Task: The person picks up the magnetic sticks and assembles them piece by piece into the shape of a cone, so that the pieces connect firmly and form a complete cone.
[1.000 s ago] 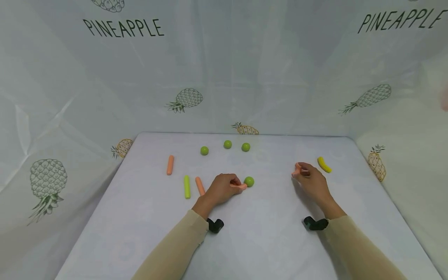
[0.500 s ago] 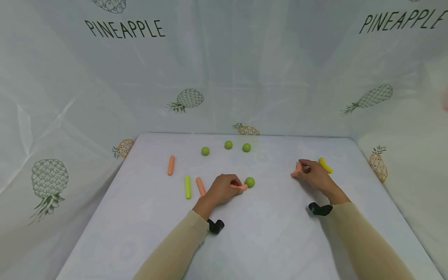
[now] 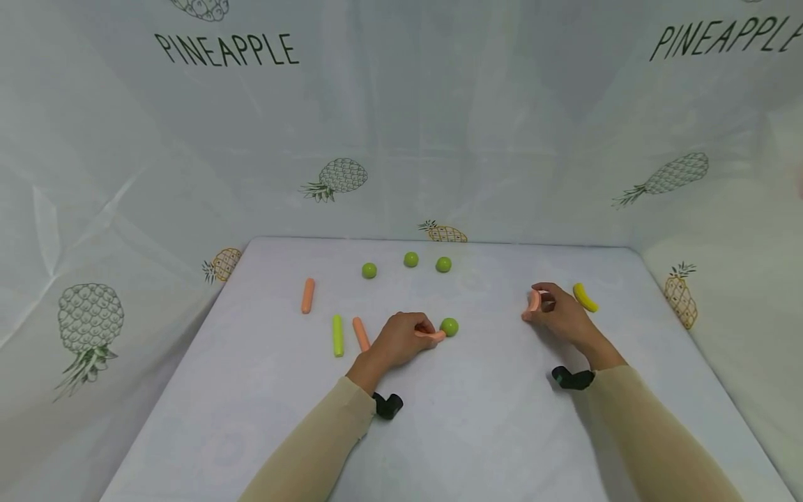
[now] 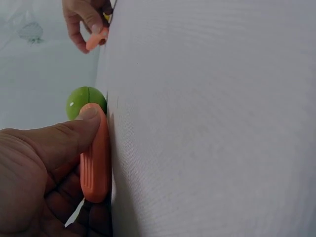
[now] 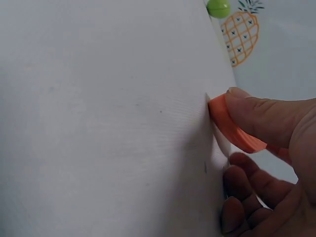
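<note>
My left hand [image 3: 399,339] pinches a curved orange piece [image 3: 433,336] low over the white table, left of centre. In the left wrist view its side shows ridges, and the thumb presses near its upper end. A shiny green ball [image 3: 449,327] sits right at the far tip of this piece. On the right side my right hand [image 3: 560,317] holds another curved orange piece [image 3: 534,302] between thumb and fingers, bowed and close to the tabletop. Just beyond that hand lies a yellow curved piece [image 3: 585,297].
Further left lie two straight orange sticks [image 3: 308,295] and a yellow-green stick [image 3: 338,335]. Toward the back edge sit three green balls [image 3: 410,259]. A pale curtain [image 3: 401,125] printed with pineapples hangs behind and beside the table [image 3: 251,418].
My right hand has shifted slightly up and away, and the orange piece in it has turned more upright. The left hand keeps its grip beside the green ball.
</note>
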Motion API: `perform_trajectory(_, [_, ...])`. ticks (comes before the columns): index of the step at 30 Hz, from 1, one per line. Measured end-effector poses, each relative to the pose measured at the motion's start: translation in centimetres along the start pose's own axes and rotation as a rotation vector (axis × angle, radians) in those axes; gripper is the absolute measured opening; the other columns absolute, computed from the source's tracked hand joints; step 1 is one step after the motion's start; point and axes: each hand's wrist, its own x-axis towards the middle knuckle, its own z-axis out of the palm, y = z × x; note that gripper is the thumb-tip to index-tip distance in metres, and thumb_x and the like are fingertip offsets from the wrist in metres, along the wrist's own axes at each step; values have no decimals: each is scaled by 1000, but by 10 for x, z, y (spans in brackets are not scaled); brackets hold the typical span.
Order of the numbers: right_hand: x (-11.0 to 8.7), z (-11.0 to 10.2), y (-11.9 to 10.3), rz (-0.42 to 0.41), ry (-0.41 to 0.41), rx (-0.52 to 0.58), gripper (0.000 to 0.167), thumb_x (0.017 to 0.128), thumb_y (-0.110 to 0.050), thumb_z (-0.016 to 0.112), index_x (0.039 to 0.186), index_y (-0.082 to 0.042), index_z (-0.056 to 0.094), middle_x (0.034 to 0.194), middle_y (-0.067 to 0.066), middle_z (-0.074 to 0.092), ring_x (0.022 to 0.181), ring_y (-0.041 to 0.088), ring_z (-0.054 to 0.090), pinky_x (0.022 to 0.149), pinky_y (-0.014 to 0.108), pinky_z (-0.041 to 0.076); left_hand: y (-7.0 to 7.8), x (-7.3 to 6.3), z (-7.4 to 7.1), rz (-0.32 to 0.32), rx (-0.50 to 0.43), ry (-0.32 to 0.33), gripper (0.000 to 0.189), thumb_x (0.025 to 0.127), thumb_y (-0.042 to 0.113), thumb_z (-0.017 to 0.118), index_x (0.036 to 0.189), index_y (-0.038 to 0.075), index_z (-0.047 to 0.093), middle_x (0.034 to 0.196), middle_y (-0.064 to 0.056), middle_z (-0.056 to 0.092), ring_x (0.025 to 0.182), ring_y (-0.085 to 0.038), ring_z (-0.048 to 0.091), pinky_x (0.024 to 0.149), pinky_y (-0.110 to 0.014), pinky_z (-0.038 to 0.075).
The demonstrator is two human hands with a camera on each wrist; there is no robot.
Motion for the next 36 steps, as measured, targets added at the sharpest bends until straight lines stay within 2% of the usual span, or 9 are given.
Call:
perform_trajectory(4, [-1,3,1,-25,46,-7,72,98,-28,78,157,-7,43,141,30,60,116,37,60,90,44,50,0,0,0,-2,3,-5,9,95,27,82,98,23,74,92,10,69,89,-13,59,84,-32,50])
perform_trajectory(11, [-1,10,4,-47,152,44,51,107,-20,63,156,-11,50,134,26,68,112,33,62,82,22,49,0,0,0,3,15,0,9,94,26,82,98,23,75,92,10,69,91,-12,58,86,-32,50])
perform_trajectory(15, [-2,13,2,-27,190,92,51,108,-25,62,157,-14,49,136,26,66,113,32,62,77,13,47,1,0,0,7,14,3,9,94,26,82,98,22,75,92,10,69,91,-13,58,86,-32,50])
perform_trajectory(19, [-3,17,-3,0,212,183,52,108,-32,63,154,-14,49,136,25,66,106,25,65,75,13,52,1,0,0,10,25,2,9,94,27,82,99,23,75,92,11,69,91,-13,57,85,-32,49])
perform_trajectory(25, [-3,25,-15,13,163,339,53,107,-34,65,152,-11,50,135,25,66,97,7,66,78,22,59,1,0,0,24,27,0,9,94,28,82,98,23,76,92,11,70,90,-12,57,84,-30,49])
perform_trajectory(36, [9,54,-49,77,37,461,52,103,-26,71,151,-13,55,135,22,68,91,11,72,79,26,61,-1,3,3,22,21,18,11,92,28,84,100,22,79,95,11,71,93,-12,58,86,-30,50])
